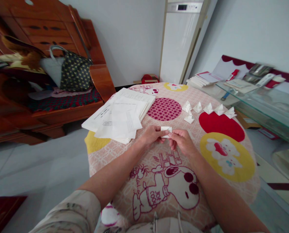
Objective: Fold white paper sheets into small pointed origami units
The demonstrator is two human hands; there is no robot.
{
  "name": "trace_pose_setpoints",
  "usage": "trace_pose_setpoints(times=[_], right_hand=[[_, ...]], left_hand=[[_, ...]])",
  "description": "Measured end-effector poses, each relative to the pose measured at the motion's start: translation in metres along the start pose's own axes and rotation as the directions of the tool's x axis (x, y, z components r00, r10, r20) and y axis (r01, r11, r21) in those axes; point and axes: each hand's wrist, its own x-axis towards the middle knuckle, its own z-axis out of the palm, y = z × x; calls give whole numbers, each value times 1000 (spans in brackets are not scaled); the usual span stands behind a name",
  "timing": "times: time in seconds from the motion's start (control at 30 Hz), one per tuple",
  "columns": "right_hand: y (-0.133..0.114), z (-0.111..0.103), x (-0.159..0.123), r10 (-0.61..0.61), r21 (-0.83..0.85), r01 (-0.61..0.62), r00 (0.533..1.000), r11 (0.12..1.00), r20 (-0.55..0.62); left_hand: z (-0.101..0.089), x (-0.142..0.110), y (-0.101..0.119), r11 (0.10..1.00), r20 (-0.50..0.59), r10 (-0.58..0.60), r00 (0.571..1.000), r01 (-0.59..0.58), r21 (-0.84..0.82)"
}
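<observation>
A small folded piece of white paper point(166, 128) is held up over the middle of the round table. My left hand point(153, 135) pinches its left side, thumb across the front. On the other side, my right hand point(181, 140) grips the lower right corner between thumb and fingers. Several folded paper pieces point(197, 107) with pointed tops stand in a row at the table's back right. To the left of my hands lies a stack of printed white sheets point(120, 113), loosely fanned.
A patterned cloth point(115, 158) covers the table. Close on the right is a glass-topped stand point(268, 106) with papers, a red bottle point(232, 75) and metal bowls. A wooden bench point(74, 106) holding a handbag point(74, 71) stands left; behind is a tall white appliance point(179, 42).
</observation>
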Motion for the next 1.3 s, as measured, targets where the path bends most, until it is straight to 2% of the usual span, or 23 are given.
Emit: trace_pose_setpoints(times=[0.2,0.37,0.53,0.63,0.87,1.1,1.2,1.3], right_hand=[[0,2,0,-41,-34,40,999,999,-15],[-5,4,-3,-51,-56,53,998,997,27],[-5,2,-4,-30,-54,34,997,998,71],[-4,1,-4,-10,-29,13,994,999,109],[-3,0,-3,6,-47,1,990,999,140],[-4,-3,-3,42,-26,-37,976,999,212],[-5,-1,-4,41,-41,-34,982,999,187],[-7,3,-5,29,-30,-26,991,999,130]], left_hand=[[1,0,-2,996,-49,15,999,-11,84],[3,-2,1,997,-38,33,999,-31,64],[0,2,-1,991,-83,86,993,-77,109],[-3,3,-2,983,-63,126,990,-116,142],[-1,2,-4,988,5,88,996,-87,127],[-4,5,-5,989,-133,122,984,-108,105],[-2,4,-4,993,-139,96,986,-85,84],[2,1,-3,997,-90,71,993,-67,49]])
